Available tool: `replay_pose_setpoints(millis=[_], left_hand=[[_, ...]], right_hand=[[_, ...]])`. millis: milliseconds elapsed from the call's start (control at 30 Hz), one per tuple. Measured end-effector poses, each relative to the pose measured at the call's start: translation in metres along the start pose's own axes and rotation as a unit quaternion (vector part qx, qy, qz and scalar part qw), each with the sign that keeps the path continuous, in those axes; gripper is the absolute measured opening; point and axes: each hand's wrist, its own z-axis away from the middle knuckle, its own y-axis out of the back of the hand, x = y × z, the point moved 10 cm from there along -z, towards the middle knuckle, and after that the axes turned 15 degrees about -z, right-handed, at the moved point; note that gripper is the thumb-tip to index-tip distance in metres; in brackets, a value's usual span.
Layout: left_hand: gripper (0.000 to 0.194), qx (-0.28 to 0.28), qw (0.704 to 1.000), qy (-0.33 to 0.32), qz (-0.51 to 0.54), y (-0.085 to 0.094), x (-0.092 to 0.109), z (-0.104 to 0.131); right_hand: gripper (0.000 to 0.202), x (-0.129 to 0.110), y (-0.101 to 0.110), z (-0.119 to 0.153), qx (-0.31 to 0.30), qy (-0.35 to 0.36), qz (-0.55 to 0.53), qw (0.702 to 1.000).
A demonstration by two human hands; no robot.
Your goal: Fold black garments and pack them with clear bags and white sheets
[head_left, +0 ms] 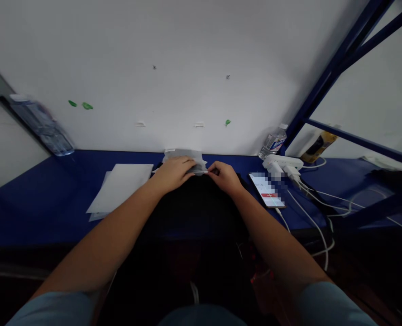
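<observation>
Translucent sheet (184,155), thin and crinkled, lies at twelve o'clock near the wall (187,90), its pale near edge running nine-to-three between the hands. Leftward, at nine, smooth white papers (122,185) overlap on the blue tabletop (68,190). The left hand (174,174) spreads over the sheet; I can't tell whether its grip closes. The right hand (224,176), nearer the edge's three-o'clock end, pinches it narrowly. Beyond, at four, sits a flat, glossy phone (265,188).
</observation>
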Motion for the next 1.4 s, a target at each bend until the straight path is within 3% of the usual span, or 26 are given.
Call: replay_pose_setpoints(millis=[233,467,600,1067,1400], left_hand=[[0.022,0.08,0.994,-0.078,0.006,0.012,0.032,0.002],[0.029,0.138,0.983,-0.106,-0.061,0.012,0.042,0.005],[0.027,0.165,0.977,-0.109,-0.082,0.016,0.043,0.006],[0.028,0.199,0.976,-0.039,-0.078,0.036,0.008,0.009],[0.024,0.152,0.987,-0.044,-0.039,0.033,-0.022,0.013]], right_hand=[[0.009,-0.027,-0.012,0.005,-0.039,0.066,0.07,0.995],[0.011,-0.03,-0.017,0.007,-0.055,0.111,0.04,0.992],[0.014,-0.03,-0.015,0.007,-0.035,0.15,0.049,0.987],[0.012,-0.013,0.026,0.004,0.09,0.095,-0.001,0.991],[0.01,0.009,0.036,0.0,0.113,0.034,-0.016,0.993]])
